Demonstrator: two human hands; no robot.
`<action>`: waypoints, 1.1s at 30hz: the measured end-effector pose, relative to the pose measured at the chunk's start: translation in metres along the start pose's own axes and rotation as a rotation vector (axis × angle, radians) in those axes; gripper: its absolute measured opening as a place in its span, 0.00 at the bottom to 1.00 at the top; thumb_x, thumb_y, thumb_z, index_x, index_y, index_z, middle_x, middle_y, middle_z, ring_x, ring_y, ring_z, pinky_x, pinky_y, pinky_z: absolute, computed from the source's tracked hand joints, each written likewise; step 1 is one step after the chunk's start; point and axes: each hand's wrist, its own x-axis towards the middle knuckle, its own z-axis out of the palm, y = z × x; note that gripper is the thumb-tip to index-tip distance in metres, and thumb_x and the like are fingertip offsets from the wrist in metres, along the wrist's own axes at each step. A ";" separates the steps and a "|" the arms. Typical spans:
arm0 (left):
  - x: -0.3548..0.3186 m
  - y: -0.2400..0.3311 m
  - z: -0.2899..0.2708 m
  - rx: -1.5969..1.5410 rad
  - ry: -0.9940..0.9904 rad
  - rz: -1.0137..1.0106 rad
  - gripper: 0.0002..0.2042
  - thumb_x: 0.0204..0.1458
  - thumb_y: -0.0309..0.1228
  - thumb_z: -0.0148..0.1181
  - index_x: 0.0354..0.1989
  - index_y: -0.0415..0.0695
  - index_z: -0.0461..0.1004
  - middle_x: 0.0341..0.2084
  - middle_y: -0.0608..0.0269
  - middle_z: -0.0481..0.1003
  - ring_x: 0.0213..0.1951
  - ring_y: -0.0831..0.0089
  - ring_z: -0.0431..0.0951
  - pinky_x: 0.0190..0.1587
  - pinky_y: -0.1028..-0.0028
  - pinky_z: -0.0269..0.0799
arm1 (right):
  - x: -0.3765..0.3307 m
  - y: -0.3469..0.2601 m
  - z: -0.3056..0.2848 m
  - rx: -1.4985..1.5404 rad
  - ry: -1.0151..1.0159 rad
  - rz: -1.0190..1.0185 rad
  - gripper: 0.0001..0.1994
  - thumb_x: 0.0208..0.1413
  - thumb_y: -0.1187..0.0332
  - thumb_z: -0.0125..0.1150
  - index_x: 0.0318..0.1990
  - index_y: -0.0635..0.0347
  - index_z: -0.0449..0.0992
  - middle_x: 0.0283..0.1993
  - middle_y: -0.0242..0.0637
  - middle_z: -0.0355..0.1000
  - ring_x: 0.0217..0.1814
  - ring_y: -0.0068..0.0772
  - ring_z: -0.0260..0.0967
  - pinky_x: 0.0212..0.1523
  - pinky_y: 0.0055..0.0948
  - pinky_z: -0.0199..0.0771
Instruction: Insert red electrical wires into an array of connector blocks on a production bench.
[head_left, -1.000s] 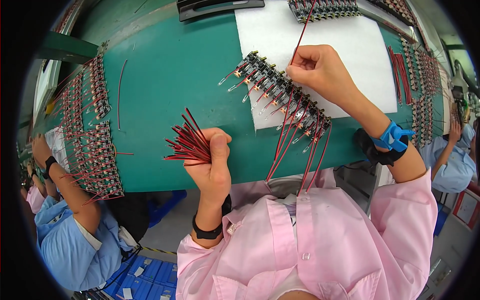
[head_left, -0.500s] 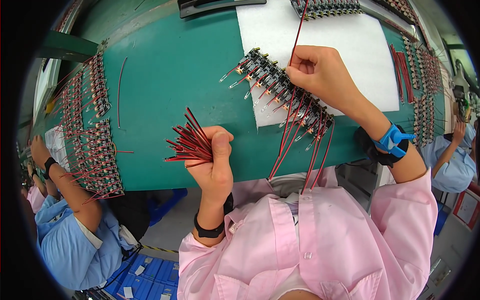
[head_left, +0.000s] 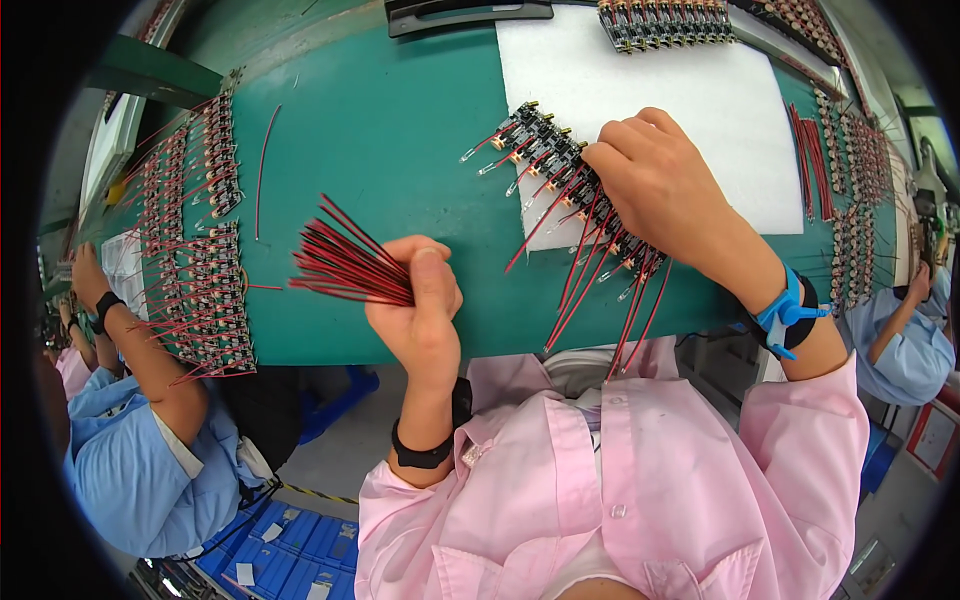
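My left hand [head_left: 415, 315] is closed round a bundle of red-and-black wires [head_left: 345, 262], which fan out to the left above the green bench mat. My right hand [head_left: 660, 185] has its fingers curled down at a slanting strip of small black circuit boards [head_left: 545, 140]. A red-and-black wire [head_left: 540, 222] runs from under those fingertips toward the lower left; its upper end is hidden. Clear LEDs on short leads stick out along the strip's near left side. Several other long wires [head_left: 577, 308] hang from the boards toward me. The strip lies partly over a white foam sheet [head_left: 720, 130].
More board strips [head_left: 665, 25] sit at the far edge, beside a black handle-like bar [head_left: 470, 15]. Wired strips [head_left: 215, 290] lie at left, near a co-worker's arm [head_left: 160, 380]. Loose wires [head_left: 810, 165] and further strips [head_left: 850, 250] are at right. One wire [head_left: 265, 170] lies alone.
The wire that stood upright from my right hand now slants down across the strip. My right hand has turned over, knuckles up. My left hand's bundle has swung flatter, pointing left.
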 end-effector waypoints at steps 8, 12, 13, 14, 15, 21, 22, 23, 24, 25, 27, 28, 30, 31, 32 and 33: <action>0.034 0.009 -0.023 -0.949 -0.347 -0.337 0.15 0.55 0.38 0.34 0.33 0.39 0.64 0.22 0.64 0.65 0.22 0.80 0.65 0.22 0.80 0.60 | 0.032 0.001 -0.044 0.258 0.021 0.068 0.03 0.38 0.76 0.51 0.24 0.64 0.69 0.20 0.39 0.64 0.21 0.35 0.60 0.25 0.28 0.61; 0.039 0.037 0.008 -0.769 -0.082 -0.326 0.16 0.55 0.38 0.34 0.39 0.39 0.64 0.34 0.59 0.67 0.38 0.72 0.68 0.38 0.72 0.65 | 0.063 -0.031 -0.050 0.517 -0.023 0.038 0.05 0.39 0.73 0.51 0.21 0.65 0.70 0.16 0.39 0.64 0.16 0.32 0.59 0.19 0.27 0.58; 0.043 0.041 0.014 -0.757 -0.140 -0.292 0.17 0.55 0.38 0.34 0.41 0.38 0.63 0.36 0.57 0.66 0.40 0.70 0.67 0.41 0.71 0.64 | 0.069 -0.037 -0.045 0.603 -0.081 0.041 0.05 0.38 0.72 0.52 0.21 0.66 0.70 0.16 0.39 0.64 0.16 0.32 0.59 0.19 0.27 0.58; 0.048 0.043 0.018 -0.742 -0.190 -0.254 0.17 0.55 0.39 0.34 0.42 0.38 0.62 0.39 0.56 0.66 0.43 0.68 0.66 0.44 0.69 0.63 | 0.074 -0.040 -0.036 0.694 -0.143 0.036 0.06 0.38 0.72 0.53 0.21 0.66 0.70 0.15 0.39 0.63 0.16 0.32 0.58 0.19 0.26 0.58; 0.051 0.045 0.021 -0.725 -0.240 -0.216 0.18 0.55 0.39 0.34 0.44 0.37 0.61 0.41 0.54 0.65 0.46 0.66 0.65 0.46 0.67 0.61 | 0.076 -0.041 -0.030 0.693 -0.138 0.023 0.06 0.38 0.72 0.53 0.21 0.66 0.70 0.15 0.39 0.63 0.16 0.32 0.58 0.19 0.26 0.58; 0.052 0.046 0.020 -0.504 -0.238 -0.101 0.20 0.55 0.39 0.34 0.45 0.34 0.60 0.44 0.53 0.63 0.45 0.66 0.65 0.44 0.69 0.64 | 0.078 -0.044 -0.027 0.818 -0.218 0.046 0.04 0.38 0.74 0.52 0.21 0.68 0.68 0.15 0.38 0.63 0.16 0.27 0.59 0.18 0.25 0.57; 0.051 0.044 0.017 -0.491 -0.235 -0.119 0.20 0.55 0.40 0.34 0.45 0.34 0.60 0.45 0.52 0.62 0.46 0.66 0.64 0.44 0.69 0.64 | 0.078 -0.043 -0.026 0.818 -0.214 0.038 0.04 0.38 0.74 0.52 0.21 0.68 0.68 0.15 0.38 0.63 0.16 0.27 0.59 0.18 0.25 0.57; 0.051 0.043 0.016 -0.478 -0.234 -0.139 0.20 0.54 0.40 0.34 0.45 0.34 0.59 0.45 0.52 0.62 0.47 0.66 0.63 0.44 0.69 0.64 | 0.078 -0.041 -0.025 0.845 -0.180 0.055 0.04 0.39 0.74 0.52 0.21 0.68 0.68 0.15 0.38 0.63 0.16 0.25 0.59 0.17 0.24 0.57; 0.049 0.045 0.018 -0.478 -0.232 -0.137 0.20 0.54 0.40 0.34 0.45 0.34 0.59 0.45 0.52 0.62 0.47 0.66 0.63 0.44 0.69 0.64 | 0.078 -0.041 -0.026 0.873 -0.150 0.074 0.04 0.39 0.74 0.52 0.20 0.68 0.68 0.15 0.37 0.64 0.16 0.23 0.59 0.17 0.23 0.57; 0.048 0.048 0.023 -0.467 -0.153 -0.153 0.20 0.54 0.40 0.34 0.44 0.34 0.60 0.42 0.53 0.64 0.42 0.68 0.65 0.41 0.71 0.65 | 0.078 -0.040 -0.027 0.902 -0.120 0.095 0.04 0.40 0.74 0.52 0.20 0.68 0.67 0.15 0.36 0.64 0.16 0.21 0.59 0.17 0.22 0.57; 0.045 0.051 0.030 -0.444 0.005 -0.188 0.19 0.55 0.39 0.34 0.40 0.34 0.63 0.34 0.55 0.68 0.33 0.73 0.69 0.34 0.74 0.67 | 0.076 -0.035 -0.033 0.934 -0.195 0.159 0.05 0.40 0.74 0.52 0.20 0.67 0.67 0.15 0.35 0.64 0.16 0.19 0.59 0.17 0.21 0.57; 0.044 0.048 0.025 -0.443 0.006 -0.190 0.19 0.55 0.39 0.34 0.40 0.34 0.63 0.34 0.55 0.68 0.33 0.73 0.69 0.34 0.74 0.67 | 0.076 -0.032 -0.038 0.965 -0.270 0.224 0.06 0.41 0.73 0.53 0.19 0.66 0.67 0.15 0.35 0.64 0.16 0.18 0.58 0.16 0.20 0.56; 0.046 0.045 0.011 -0.334 -0.136 -0.129 0.16 0.53 0.38 0.39 0.36 0.35 0.65 0.22 0.63 0.65 0.21 0.80 0.64 0.23 0.79 0.62 | 0.074 -0.027 -0.041 0.990 -0.344 0.291 0.06 0.42 0.73 0.53 0.19 0.66 0.67 0.15 0.34 0.64 0.16 0.16 0.58 0.16 0.19 0.56; 0.046 0.044 0.007 -0.280 -0.206 -0.099 0.15 0.53 0.37 0.41 0.33 0.35 0.66 0.16 0.68 0.64 0.15 0.84 0.61 0.17 0.81 0.60 | 0.073 -0.023 -0.041 1.102 -0.340 0.322 0.07 0.43 0.72 0.53 0.19 0.65 0.67 0.16 0.33 0.64 0.17 0.15 0.57 0.16 0.18 0.56; 0.045 0.039 0.006 -0.282 -0.207 -0.099 0.15 0.53 0.37 0.41 0.33 0.35 0.66 0.16 0.68 0.64 0.15 0.84 0.61 0.17 0.81 0.60 | 0.073 -0.020 -0.039 1.213 -0.335 0.354 0.07 0.43 0.71 0.54 0.19 0.65 0.68 0.16 0.32 0.64 0.17 0.14 0.57 0.17 0.17 0.56; 0.042 0.036 0.009 -0.209 -0.192 -0.138 0.14 0.52 0.36 0.43 0.32 0.36 0.66 0.13 0.71 0.61 0.13 0.85 0.57 0.14 0.82 0.54 | 0.072 -0.018 -0.037 1.323 -0.329 0.386 0.07 0.44 0.71 0.54 0.19 0.64 0.68 0.16 0.31 0.64 0.17 0.13 0.57 0.17 0.16 0.55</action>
